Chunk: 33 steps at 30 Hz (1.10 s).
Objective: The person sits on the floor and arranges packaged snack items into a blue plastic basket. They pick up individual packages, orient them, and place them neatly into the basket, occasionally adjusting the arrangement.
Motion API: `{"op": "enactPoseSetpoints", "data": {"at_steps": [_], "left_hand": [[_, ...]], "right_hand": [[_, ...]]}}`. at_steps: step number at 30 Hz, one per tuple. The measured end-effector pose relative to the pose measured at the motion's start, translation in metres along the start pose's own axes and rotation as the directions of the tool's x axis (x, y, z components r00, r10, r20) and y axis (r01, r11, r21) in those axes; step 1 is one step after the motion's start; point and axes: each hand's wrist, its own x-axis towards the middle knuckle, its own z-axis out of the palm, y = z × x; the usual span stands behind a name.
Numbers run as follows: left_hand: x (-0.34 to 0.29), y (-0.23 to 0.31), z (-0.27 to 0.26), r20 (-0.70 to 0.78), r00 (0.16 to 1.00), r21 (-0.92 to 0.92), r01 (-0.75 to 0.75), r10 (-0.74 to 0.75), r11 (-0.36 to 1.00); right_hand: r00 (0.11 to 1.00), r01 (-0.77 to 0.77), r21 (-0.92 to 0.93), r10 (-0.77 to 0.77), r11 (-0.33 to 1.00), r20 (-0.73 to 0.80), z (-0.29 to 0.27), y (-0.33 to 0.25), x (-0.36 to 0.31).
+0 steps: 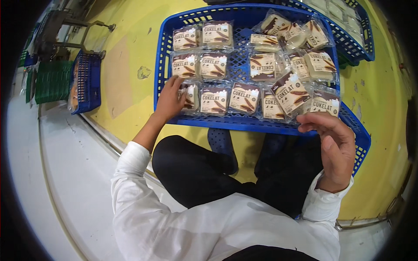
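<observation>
Wrapped sandwich packs, in clear film with brown and cream print, lie in a wide blue plastic basket [163,48] before me. On the left they sit in neat rows; on the right they are piled loosely, some tilted. My left hand [171,98] rests with fingers apart on the left edge of the front-left sandwich pack [190,96], partly covering it. Over the front right rim hovers my right hand [333,141], its fingers bent and thumb apart, with nothing visible in it. Closest to it are a tilted sandwich pack [291,93] and the corner sandwich pack [325,103].
Another blue basket [369,39] with pale packs stands at the far right. A blue basket edge [359,150] shows beneath the main one. At left are a small blue basket [89,82], stacked green crates [53,81] and a metal frame [80,35]. The floor [126,61] is yellow.
</observation>
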Motion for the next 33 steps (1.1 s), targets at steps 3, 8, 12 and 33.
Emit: {"op": "enactPoseSetpoints", "data": {"at_steps": [3, 8, 12, 33], "left_hand": [[0.045, 0.05, 0.003, -0.023, 0.986, -0.174, -0.168, 0.166, 0.97], [0.125, 0.165, 0.069, 0.299, 0.915, -0.611, -0.034, 0.27, 0.791], [0.143, 0.2, 0.099, 0.539, 0.818, -0.628, 0.23, 0.203, 0.743], [0.156, 0.027, 0.008, -0.007, 0.995, 0.302, -0.095, 0.102, 0.949]], "right_hand": [[0.998, 0.036, -0.012, -0.037, 0.999, -0.056, -0.003, 0.0, 0.0], [0.978, 0.1, 0.052, -0.089, 0.994, -0.191, -0.013, 0.006, 0.001], [0.98, 0.086, 0.099, -0.067, 0.991, -0.186, -0.021, 0.01, 0.003], [0.994, -0.006, 0.097, 0.017, 0.995, -0.108, -0.014, 0.004, 0.001]]}}
